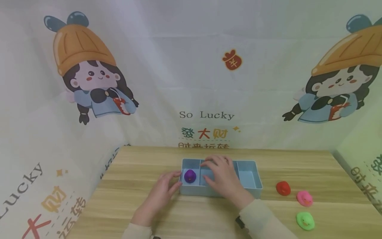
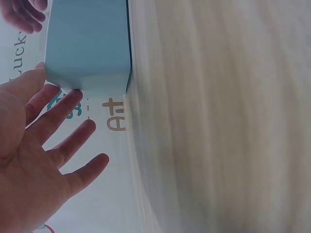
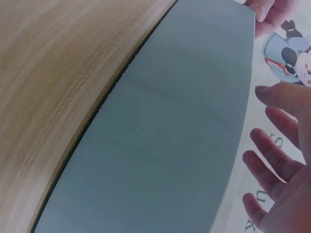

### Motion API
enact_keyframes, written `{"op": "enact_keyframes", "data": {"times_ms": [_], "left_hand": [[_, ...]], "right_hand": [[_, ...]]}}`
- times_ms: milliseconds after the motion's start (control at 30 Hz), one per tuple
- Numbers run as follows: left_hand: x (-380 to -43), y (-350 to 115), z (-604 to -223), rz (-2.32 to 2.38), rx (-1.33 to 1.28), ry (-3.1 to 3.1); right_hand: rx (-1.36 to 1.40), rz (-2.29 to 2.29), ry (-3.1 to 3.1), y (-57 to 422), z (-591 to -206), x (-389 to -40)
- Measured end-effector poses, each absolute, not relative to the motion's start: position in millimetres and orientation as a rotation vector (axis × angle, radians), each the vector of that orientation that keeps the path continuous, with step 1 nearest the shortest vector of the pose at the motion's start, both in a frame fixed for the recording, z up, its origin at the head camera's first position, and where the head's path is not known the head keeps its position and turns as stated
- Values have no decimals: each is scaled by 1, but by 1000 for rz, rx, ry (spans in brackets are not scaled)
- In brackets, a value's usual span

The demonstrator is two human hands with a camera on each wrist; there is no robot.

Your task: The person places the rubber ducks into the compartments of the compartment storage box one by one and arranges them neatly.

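Note:
A light blue box (image 1: 219, 191) with three compartments stands on the wooden table. In its left compartment sits a small purple toy duck (image 1: 190, 176). My left hand (image 1: 163, 187) is at the box's left end; its thumb and fingertips reach the wall there, and the other fingers are spread in the left wrist view. Over the middle compartment hovers my right hand (image 1: 222, 175), fingers loosely bent and apart, with nothing seen between them. It hides part of that compartment. The right compartment shows only its bare floor.
To the right of the box, a red toy duck (image 1: 283, 188), a pink toy duck (image 1: 304, 198) and a green toy duck (image 1: 305, 221) lie on the table (image 1: 134, 176). A printed cloth (image 1: 206, 83) hangs behind and along the sides.

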State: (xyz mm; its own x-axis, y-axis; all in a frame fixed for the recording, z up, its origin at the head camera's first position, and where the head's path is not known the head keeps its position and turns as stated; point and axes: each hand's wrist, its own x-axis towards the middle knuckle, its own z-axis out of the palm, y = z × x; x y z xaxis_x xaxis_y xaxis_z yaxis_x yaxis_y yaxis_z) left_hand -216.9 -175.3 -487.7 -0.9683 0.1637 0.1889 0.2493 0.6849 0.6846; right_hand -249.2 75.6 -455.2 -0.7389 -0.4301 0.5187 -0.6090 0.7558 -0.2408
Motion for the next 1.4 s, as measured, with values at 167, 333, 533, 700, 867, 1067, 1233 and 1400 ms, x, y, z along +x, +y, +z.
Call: {"op": "enact_keyframes", "data": {"times_ms": [167,333,533,700,867,1067,1233,1400], "left_hand": [[-217,-176,-488,-1141,-350,-2771],[-217,-176,-489,-1128,-357,-2762],[-217,-176,-487,-1141,-365,-2753],[-218,-175,-486,-1152,-376,-2756],[-217,-175,-485,-1159,-367,-2753],[-216,-176,-486,-1165,-358,-2761],[-218,-176,-488,-1163,-348,-2774],[-218,-176,-488,-1166,-347,-2776]], "right_hand": [[786,582,-2506,80,-455,-245],[765,610,-2479,89,-457,-243],[736,577,-2441,103,-459,-243],[706,566,-2435,116,-458,-242],[679,521,-2453,128,-458,-239],[677,512,-2397,137,-458,-236],[664,540,-2388,146,-459,-235],[628,574,-2431,157,-458,-232]]}}
